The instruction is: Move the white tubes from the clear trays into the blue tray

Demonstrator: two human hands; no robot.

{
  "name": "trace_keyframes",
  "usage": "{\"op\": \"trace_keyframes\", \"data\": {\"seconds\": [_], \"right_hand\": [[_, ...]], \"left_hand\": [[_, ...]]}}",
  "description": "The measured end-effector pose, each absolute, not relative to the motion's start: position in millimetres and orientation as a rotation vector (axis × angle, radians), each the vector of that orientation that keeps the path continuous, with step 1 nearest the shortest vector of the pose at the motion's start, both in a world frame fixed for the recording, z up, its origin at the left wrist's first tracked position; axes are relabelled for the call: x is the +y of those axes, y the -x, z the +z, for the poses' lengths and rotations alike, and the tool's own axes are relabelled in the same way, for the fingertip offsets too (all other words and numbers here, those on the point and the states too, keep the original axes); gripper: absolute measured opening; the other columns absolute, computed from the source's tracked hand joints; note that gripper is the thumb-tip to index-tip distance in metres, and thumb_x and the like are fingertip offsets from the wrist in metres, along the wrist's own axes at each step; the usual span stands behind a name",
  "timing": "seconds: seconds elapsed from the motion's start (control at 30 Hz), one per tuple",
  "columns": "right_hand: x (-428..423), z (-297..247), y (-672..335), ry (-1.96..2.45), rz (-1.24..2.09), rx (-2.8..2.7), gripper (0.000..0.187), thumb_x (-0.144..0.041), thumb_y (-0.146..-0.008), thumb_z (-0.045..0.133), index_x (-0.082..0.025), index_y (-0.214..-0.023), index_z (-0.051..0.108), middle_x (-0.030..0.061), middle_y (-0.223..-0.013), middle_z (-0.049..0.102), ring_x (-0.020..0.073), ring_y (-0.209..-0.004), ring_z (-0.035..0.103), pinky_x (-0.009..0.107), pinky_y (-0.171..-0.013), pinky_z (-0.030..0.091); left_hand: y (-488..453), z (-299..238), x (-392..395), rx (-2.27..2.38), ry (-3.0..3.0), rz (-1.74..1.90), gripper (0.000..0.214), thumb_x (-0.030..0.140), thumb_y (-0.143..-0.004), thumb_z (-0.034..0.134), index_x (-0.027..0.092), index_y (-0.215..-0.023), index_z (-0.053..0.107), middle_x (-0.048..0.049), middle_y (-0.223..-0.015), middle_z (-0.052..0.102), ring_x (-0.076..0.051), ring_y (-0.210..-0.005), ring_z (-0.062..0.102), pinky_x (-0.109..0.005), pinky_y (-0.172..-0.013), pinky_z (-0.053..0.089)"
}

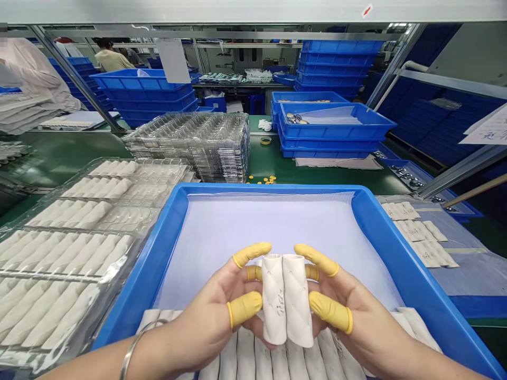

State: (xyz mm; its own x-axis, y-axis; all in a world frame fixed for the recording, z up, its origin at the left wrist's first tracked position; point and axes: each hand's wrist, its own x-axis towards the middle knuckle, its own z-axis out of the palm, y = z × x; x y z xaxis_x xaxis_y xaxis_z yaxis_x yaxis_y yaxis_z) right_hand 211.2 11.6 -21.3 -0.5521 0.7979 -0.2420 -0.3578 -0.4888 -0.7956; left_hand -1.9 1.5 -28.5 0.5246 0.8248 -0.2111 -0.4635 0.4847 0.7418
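Note:
Side by side, two white quilted tubes stand upright between my hands above the blue tray (358,211). The left tube (273,301) carries dark handwritten-looking lettering, and the right tube (298,306) shows a plain quilted face. My left hand (222,306) grips the left tube from its outer side, and my right hand (344,303) does the same with the right one. Yellow finger cots cover the thumbs and several fingers. Below them, a row of similar white tubes (263,361) lies at the tray's near end, partly hidden by my hands and forearms.
Clear plastic trays (119,211) with rows of white tubes lie at left. Behind stand stacked clear trays (198,142) and blue bins (332,126). More lettered tubes (420,237) rest at right. Small yellow pieces (269,180) lie beyond the tray. People work in the background.

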Motion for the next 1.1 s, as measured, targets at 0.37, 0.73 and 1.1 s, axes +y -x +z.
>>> {"op": "trace_keyframes", "data": {"seconds": [0.37,0.73,1.1], "right_hand": [[6,-28,-210,0.855,1.961,-1.055,0.059,-0.043,-0.075,0.087,-0.039,-0.126,0.057,0.0017,-0.109,0.060,0.0237,-0.115,0.050,0.039,-0.100,0.042],[6,-29,-208,0.841,1.990,-1.046,0.051,-0.038,-0.082,0.082,-0.036,-0.126,0.057,0.0036,-0.126,0.059,0.0266,-0.116,0.054,0.041,-0.095,0.048],[-1,-28,-206,0.876,1.259,-1.676,0.040,-0.009,-0.084,0.070,-0.037,-0.112,0.066,-0.0014,-0.100,0.069,0.0210,-0.088,0.066,0.030,-0.082,0.054]], "left_hand": [[2,-37,-1,0.691,-0.762,0.887,0.066,0.029,-0.066,0.084,0.034,-0.124,0.052,-0.0059,-0.116,0.056,-0.023,-0.106,0.051,-0.044,-0.093,0.043],[1,-33,-1,0.643,-0.822,0.832,0.052,0.030,-0.079,0.073,0.029,-0.127,0.051,-0.0084,-0.121,0.058,-0.026,-0.113,0.052,-0.045,-0.096,0.041],[3,-24,-4,0.769,-1.572,1.018,0.037,0.013,-0.080,0.069,0.030,-0.112,0.064,-0.0021,-0.097,0.065,-0.016,-0.089,0.062,-0.028,-0.083,0.049]]}}
